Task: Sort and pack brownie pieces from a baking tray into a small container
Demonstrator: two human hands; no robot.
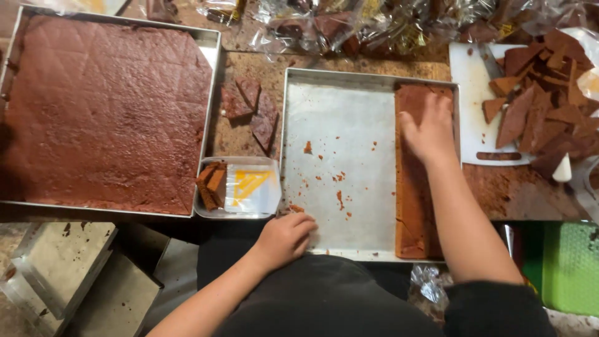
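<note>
Your right hand (429, 128) lay flat, palm down, on the brown slab strip (415, 181) at the right side of the metal tray (349, 112), mid-right of frame. Fingers were together, only slightly fanned, tips toward the strip's upper end; they pressed on it, no pinch. Thumb sat at the strip's left edge, facing the bare tray floor.

The strip's long axis ran top to bottom of frame, along the tray's right wall. It reached from the far rim, just beyond your fingertips, to the near rim close to your body. So most of its length lay below & behind your right wrist, not ahead of the fingers. A crack showed near its lower end.

Your left hand (286, 240) was at the tray's near-left corner, lower centre of frame. Fingers were curled loosely over the rim, touching the tray, holding nothing else. It was well apart from the strip, w/ the crumb-dotted tray floor between. Right hand was the nearer one by far: it was on the strip already.

Other stuff: a big tray of scored brown slab (100, 112) filled upper left. Cut triangular pieces (253, 109) lay on the table betw. the two trays. A small clear container (240, 187) w/ a few pieces sat just left of the metal tray. A white cutting board (474, 93) piled w/ brown pieces (536, 106) sat right of the tray, upper right, w/ a knife partly under them
</note>
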